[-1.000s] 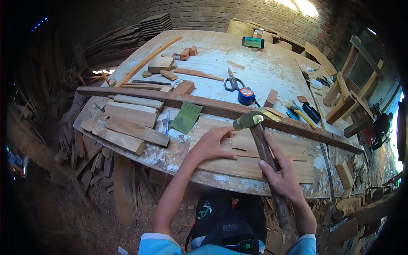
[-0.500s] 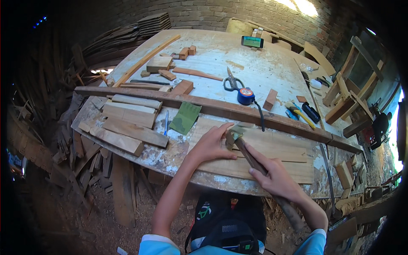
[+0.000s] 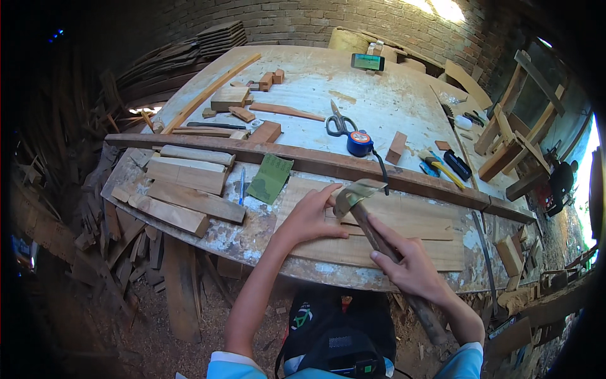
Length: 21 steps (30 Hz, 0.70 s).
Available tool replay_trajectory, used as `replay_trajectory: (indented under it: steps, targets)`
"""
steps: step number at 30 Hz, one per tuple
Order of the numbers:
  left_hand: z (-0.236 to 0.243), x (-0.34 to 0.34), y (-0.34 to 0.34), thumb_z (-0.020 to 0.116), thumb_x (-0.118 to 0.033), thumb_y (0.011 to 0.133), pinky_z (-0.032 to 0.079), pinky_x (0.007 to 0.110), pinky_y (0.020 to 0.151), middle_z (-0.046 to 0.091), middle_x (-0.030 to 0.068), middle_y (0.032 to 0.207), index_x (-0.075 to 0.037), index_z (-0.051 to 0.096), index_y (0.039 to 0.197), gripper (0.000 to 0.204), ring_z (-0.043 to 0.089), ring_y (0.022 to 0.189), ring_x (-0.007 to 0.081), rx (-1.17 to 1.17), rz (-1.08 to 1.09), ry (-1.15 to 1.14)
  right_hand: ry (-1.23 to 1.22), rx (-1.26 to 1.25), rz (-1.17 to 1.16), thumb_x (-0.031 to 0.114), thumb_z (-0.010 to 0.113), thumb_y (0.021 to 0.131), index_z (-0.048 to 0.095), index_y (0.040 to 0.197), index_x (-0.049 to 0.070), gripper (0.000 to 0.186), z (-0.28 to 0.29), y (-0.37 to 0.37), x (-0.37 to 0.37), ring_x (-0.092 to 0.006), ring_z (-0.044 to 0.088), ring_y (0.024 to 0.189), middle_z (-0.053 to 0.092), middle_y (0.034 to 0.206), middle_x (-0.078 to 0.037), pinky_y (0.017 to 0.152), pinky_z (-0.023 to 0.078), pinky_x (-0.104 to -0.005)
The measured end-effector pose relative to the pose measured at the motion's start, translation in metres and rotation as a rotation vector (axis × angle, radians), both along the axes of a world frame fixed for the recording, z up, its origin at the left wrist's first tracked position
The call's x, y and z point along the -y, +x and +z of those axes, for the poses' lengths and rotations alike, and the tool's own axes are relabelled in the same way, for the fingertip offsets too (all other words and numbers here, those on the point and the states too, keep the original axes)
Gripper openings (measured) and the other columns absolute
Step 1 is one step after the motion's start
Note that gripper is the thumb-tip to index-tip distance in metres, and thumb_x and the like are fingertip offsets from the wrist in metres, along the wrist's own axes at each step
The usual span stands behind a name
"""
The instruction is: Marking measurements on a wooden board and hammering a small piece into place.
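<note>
My right hand [image 3: 410, 265] is shut on the wooden handle of a hammer [image 3: 360, 196], held diagonally with its metal head at my left fingertips. My left hand [image 3: 309, 215] rests on the pale boards [image 3: 410, 249] at the near side of the bench, fingers curled, thumb along the wood; whatever they grip is hidden by the hammer head. A long dark slit or seam runs along the boards. Just left lie a green sanding sheet [image 3: 270, 177], a blue pen [image 3: 242, 186] and several short planks [image 3: 186, 202].
Behind a long brown beam [image 3: 297, 158] lie scissors [image 3: 341, 126], a blue tape measure [image 3: 359, 144], a yellow-handled tool [image 3: 449, 174] and wood blocks [image 3: 230, 98]. A phone [image 3: 367, 61] stands at the back. A wooden frame [image 3: 511, 145] is right; offcuts [image 3: 145, 265] lie left below.
The hammer head has come down and left to my left fingertips from a higher, more upright position. My right forearm has swung rightward; my left hand stays on the boards.
</note>
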<state>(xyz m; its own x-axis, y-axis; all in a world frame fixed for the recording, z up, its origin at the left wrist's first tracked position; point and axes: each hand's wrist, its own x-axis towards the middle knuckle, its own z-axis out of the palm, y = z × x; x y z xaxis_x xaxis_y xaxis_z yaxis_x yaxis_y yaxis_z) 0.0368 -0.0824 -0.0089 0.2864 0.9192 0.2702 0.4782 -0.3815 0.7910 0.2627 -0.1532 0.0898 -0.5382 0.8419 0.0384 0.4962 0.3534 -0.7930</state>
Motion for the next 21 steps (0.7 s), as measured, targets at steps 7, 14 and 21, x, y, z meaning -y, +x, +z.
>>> replay_trajectory:
  steps: [7, 14, 21]
  targets:
    - [0.011, 0.005, 0.005, 0.086, -0.036, 0.054, 0.042, 0.038, 0.088, 0.058, 0.0153, 0.104, -0.005, 0.054, 0.117, 0.078, 0.052, 0.098, 0.0296, -0.028, -0.018, 0.003, 0.257, -0.159, -0.025, 0.009, 0.057, 0.086, 0.034, 0.142, 0.014, 0.061, -0.010, -0.004, 0.005, -0.0339, 0.065, 0.078, 0.062, 0.102, -0.026, 0.069, 0.050, -0.0365]
    - [0.000, 0.004, -0.003, 0.085, -0.038, 0.054, 0.042, 0.039, 0.086, 0.056, 0.0136, 0.099, -0.005, 0.056, 0.114, 0.074, 0.052, 0.096, 0.0298, -0.074, 0.021, 0.052, -0.067, 0.007, 0.009, 0.005, 0.060, 0.082, 0.039, 0.139, 0.009, 0.061, 0.013, -0.008, 0.004, -0.0266, 0.065, 0.079, 0.064, 0.102, -0.023, 0.076, 0.048, -0.0325]
    - [-0.004, 0.005, -0.001, 0.084, -0.035, 0.058, 0.042, 0.037, 0.087, 0.058, 0.0121, 0.104, -0.005, 0.052, 0.123, 0.078, 0.051, 0.096, 0.0276, 0.008, -0.072, 0.145, 0.114, -0.024, 0.002, 0.006, 0.057, 0.084, 0.038, 0.140, 0.009, 0.059, -0.020, 0.000, 0.002, -0.0244, 0.063, 0.061, 0.065, 0.087, -0.023, 0.061, 0.050, -0.0323]
